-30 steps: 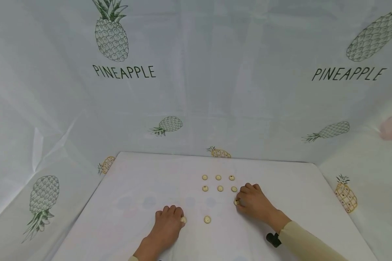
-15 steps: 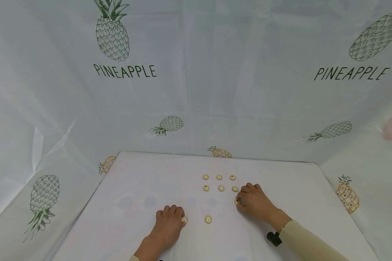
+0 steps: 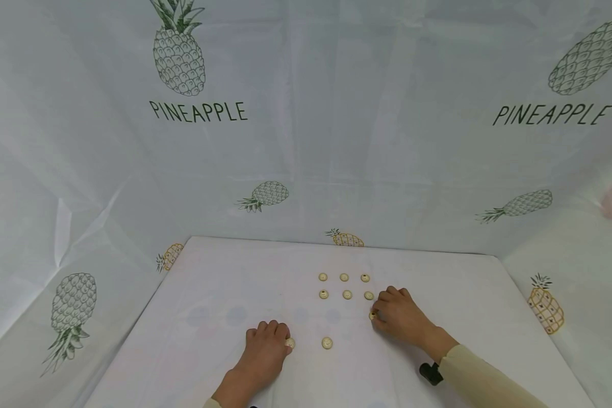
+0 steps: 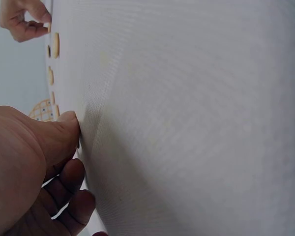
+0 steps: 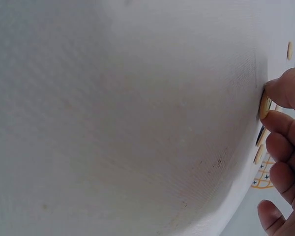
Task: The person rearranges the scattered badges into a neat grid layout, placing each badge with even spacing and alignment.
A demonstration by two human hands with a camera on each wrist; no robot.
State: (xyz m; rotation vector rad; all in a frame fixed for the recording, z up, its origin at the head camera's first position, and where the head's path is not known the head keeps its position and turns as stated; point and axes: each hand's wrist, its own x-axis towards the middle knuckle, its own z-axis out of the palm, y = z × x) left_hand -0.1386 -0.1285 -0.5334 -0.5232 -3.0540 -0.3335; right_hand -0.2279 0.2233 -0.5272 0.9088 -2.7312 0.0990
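On the white-covered table, my left hand [image 3: 267,351] pinches a small round tan disc [image 3: 290,343] at its thumb side. The left wrist view shows that thumb and curled fingers low at the cloth, with the disc hidden. Farther right, my right hand [image 3: 400,317] pinches another tan disc [image 5: 265,104] between thumb and index finger; it is tilted on edge in the right wrist view, right at the cloth. A lone disc [image 3: 327,343] lies between the hands. Beyond them are two rows of three discs, including a near-row disc [image 3: 369,296] close to my right fingers.
The table [image 3: 224,266] ends at a white curtain [image 3: 326,141] printed with pineapples, which also hangs at both sides. A black strap-like device [image 3: 430,374] sits under the right wrist. Faint coloured spots show through the cloth.
The whole head view has shifted slightly, so everything appears a little farther right. Both hands and the discs keep their places relative to each other.
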